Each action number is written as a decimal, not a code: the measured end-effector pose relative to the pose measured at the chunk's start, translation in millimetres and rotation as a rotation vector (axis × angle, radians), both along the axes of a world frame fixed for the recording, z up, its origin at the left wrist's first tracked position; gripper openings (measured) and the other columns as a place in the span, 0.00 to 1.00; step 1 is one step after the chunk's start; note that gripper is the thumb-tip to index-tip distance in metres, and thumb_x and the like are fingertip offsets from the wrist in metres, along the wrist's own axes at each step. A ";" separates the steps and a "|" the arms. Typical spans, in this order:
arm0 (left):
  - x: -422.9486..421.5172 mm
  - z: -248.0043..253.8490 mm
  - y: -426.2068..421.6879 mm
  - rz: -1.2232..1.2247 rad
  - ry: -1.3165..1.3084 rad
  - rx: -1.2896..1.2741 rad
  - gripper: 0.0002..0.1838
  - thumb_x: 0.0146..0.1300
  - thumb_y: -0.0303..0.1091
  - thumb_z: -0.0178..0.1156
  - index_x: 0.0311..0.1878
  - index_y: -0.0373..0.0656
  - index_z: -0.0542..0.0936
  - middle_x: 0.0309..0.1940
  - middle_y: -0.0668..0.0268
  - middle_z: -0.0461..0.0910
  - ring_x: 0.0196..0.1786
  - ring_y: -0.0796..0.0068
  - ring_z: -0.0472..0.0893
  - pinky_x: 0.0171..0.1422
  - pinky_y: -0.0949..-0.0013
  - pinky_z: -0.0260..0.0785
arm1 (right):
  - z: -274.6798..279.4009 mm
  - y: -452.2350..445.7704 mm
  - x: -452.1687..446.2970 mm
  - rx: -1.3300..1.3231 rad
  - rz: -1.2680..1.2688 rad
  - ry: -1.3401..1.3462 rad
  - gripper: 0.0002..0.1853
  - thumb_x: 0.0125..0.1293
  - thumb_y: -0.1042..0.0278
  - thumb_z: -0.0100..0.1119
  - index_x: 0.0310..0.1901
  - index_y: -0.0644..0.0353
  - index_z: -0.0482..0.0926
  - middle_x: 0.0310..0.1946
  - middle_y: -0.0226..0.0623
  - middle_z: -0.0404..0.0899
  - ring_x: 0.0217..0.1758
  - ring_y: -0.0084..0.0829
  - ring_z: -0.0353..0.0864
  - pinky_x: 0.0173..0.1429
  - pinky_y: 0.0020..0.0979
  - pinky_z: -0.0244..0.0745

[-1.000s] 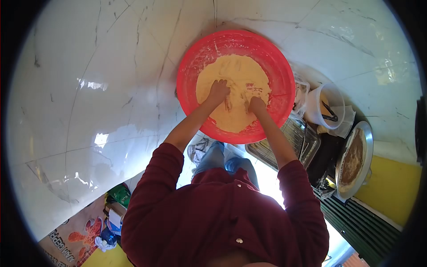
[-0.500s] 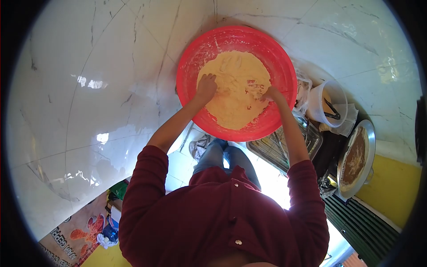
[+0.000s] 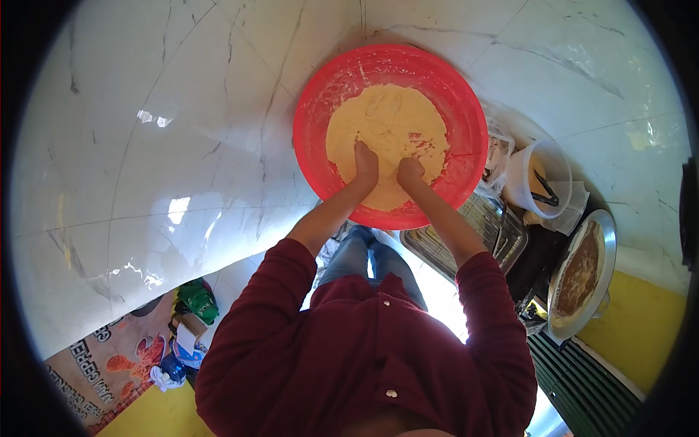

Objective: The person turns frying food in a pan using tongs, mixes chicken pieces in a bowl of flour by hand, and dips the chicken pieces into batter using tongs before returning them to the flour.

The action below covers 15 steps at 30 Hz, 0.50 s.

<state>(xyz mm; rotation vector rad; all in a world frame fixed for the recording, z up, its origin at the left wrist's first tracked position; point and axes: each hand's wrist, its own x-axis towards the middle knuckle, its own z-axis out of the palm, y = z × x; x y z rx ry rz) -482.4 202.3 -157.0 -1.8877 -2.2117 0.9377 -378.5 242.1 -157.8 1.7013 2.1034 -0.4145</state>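
A wide red plastic basin [image 3: 459, 164] holds a layer of pale yellow, flour-like powder [image 3: 397, 116]. My left hand [image 3: 366, 166] reaches into the powder left of centre, its thumb side showing and its other fingers hidden. Close by on the right, my right hand [image 3: 411, 172] is also down in the powder, fingers out of sight. The two hands are a short gap apart near the basin's front half. Red basin bottom shows through a small bare patch to the right of them.
Right of the basin stand a clear plastic tub [image 3: 518, 182] with a black-handled utensil and a metal tray with a wire rack [image 3: 437, 251]. Farther right, a round metal pan [image 3: 608, 251] holds brown and whitish powder. Marbled tile wall [image 3: 211, 109] surrounds the basin's back and left.
Both hands have moved inward, from opposite sides of the powder to near each other. The left hand went right and down; the right hand went left and slightly down.
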 end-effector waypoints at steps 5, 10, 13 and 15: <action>10.1 29.3 -9.6 0.208 -0.427 0.017 0.15 0.52 0.43 0.57 0.41 0.48 0.81 0.41 0.65 0.77 0.49 0.68 0.71 0.53 0.62 0.53 | 18.1 6.3 6.4 -0.187 0.386 0.134 0.06 0.49 0.69 0.58 0.27 0.62 0.80 0.30 0.46 0.80 0.35 0.32 0.81 0.33 0.31 0.75; -43.4 48.4 -18.0 0.411 -0.909 0.003 0.23 0.45 0.57 0.61 0.35 0.47 0.82 0.41 0.61 0.76 0.50 0.62 0.71 0.53 0.57 0.59 | 37.2 43.5 39.9 -0.627 0.289 0.198 0.11 0.46 0.64 0.59 0.26 0.64 0.80 0.25 0.50 0.78 0.32 0.41 0.80 0.31 0.39 0.73; -58.6 50.0 -27.4 0.352 -0.880 0.058 0.23 0.48 0.58 0.59 0.32 0.46 0.82 0.40 0.59 0.76 0.50 0.60 0.71 0.53 0.56 0.60 | 25.1 49.3 64.5 -0.561 0.186 0.463 0.11 0.48 0.64 0.58 0.23 0.65 0.78 0.21 0.48 0.77 0.28 0.43 0.78 0.30 0.40 0.72; -60.9 44.8 -30.3 0.301 -0.722 0.140 0.23 0.48 0.58 0.58 0.31 0.46 0.82 0.39 0.58 0.76 0.49 0.60 0.71 0.53 0.56 0.60 | 7.3 49.6 69.3 -0.189 0.243 0.236 0.10 0.49 0.65 0.57 0.25 0.65 0.78 0.19 0.43 0.75 0.22 0.42 0.75 0.26 0.36 0.69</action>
